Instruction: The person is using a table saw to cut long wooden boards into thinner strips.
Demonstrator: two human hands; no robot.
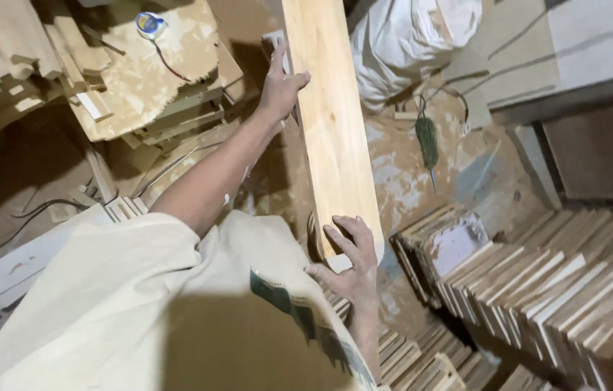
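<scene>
Holding item one, is it?

— Yes. Entry: one long pale plank (pixel 332 123), planed, running from the near low end up and away. Left hand (pixel 281 85) clasps its left edge well up the length, thumb on the broad face, fingers wrapped behind. Right hand (pixel 350 253) cups the near end, fingers spread over the corner, palm underneath as far as I can tell.

— Surroundings?

— Entry two: rows of short wooden slats (pixel 560 289) stacked on edge, lower right, just beside the plank's near end. Entry three: a heap of offcuts (pixel 140 80) upper left, with a tape measure (pixel 150 24) lying on top. Entry four: a white sack (pixel 408 43) beyond the plank. Entry five: a green-handled tool (pixel 427 141) on the dusty floor (pixel 480 181).

— Handling notes?

— My judgement: with a board this long, the far hand steers and the near hand bears weight, so the grips want to stay well apart as they are. Keep the near corner off the slats, since a knock could topple a row. Fingers behind the edge risk a pinch against the offcuts; slide along the face, not the back.
</scene>
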